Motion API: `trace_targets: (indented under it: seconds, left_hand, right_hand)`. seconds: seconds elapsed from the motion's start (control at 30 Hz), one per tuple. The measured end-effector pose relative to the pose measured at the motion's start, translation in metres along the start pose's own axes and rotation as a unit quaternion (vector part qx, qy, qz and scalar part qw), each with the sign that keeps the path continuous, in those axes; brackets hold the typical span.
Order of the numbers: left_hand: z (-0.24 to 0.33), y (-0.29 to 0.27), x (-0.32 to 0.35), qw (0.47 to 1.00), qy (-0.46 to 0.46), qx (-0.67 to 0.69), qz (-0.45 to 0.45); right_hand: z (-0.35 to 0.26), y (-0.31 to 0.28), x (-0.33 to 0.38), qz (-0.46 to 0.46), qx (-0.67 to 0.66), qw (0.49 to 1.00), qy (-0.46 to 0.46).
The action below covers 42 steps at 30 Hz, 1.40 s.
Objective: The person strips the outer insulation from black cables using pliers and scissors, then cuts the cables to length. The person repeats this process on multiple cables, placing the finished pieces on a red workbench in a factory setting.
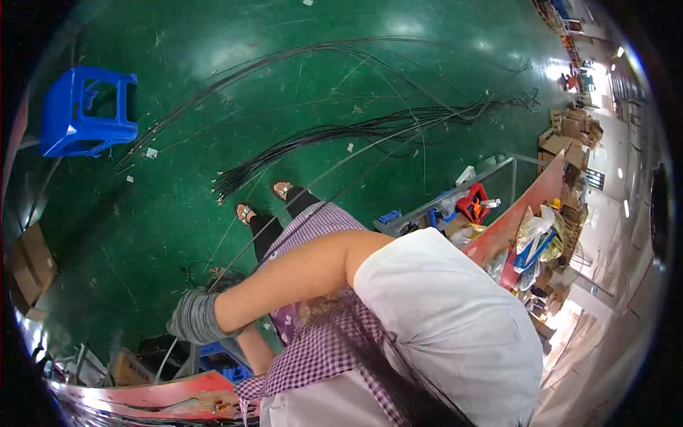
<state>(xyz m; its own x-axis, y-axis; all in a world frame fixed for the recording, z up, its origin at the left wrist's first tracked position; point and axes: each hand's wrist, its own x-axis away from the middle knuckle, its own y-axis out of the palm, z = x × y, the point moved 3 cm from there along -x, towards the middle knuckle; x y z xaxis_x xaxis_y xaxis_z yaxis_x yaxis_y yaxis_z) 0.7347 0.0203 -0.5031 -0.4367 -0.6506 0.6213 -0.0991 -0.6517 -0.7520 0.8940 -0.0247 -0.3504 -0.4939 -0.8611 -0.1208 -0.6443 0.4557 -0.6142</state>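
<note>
My right arm, in a white short sleeve, reaches across my body to the left. My right hand (193,318) wears a grey glove and is closed in a fist around thin black cables (235,263) that run up and away over the green floor. Only the bare forearm of my left arm (254,349) shows, below the right one; its hand is hidden. More long black cable bundles (341,132) lie spread on the floor beyond my sandalled feet (245,212). I wear a purple checked apron, and dark hair hangs at the lower middle.
A blue plastic stool (78,114) stands at the upper left. Cardboard boxes (28,267) sit at the left edge. A red-edged bench (156,395) runs along the bottom, another (512,220) at the right holds bags and clutter. A metal frame (455,192) and stacked cartons (569,135) stand on the right.
</note>
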Motion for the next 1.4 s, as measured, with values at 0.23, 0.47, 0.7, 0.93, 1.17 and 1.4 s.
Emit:
trace_targets:
  seconds: [0.23,0.47,0.7,0.93,1.17,1.4]
  left_hand:
    - [-0.065,-0.114,0.068,0.982,0.012,0.141,0.128]
    - [-0.096,-0.195,0.087,0.95,0.088,0.185,0.236]
    - [-0.194,-0.308,0.087,0.887,0.177,0.211,0.371]
    - [-0.444,-0.436,0.179,0.777,0.097,0.241,0.573]
    - [-0.43,-0.348,0.209,0.734,0.123,0.447,0.496]
    - [-0.36,-0.31,0.24,0.533,0.24,0.718,0.377]
  right_hand:
    - [-0.088,-0.098,0.018,-0.068,-0.232,0.969,-0.061]
    - [-0.157,-0.069,0.012,-0.001,-0.132,0.985,-0.115]
    - [-0.245,-0.001,0.008,-0.042,-0.099,0.985,-0.134]
    - [-0.365,0.141,-0.01,0.019,0.09,0.934,-0.346]
    - [-0.353,0.205,-0.003,-0.035,-0.004,0.919,-0.393]
    - [-0.506,0.199,-0.019,-0.006,-0.331,0.88,-0.34]
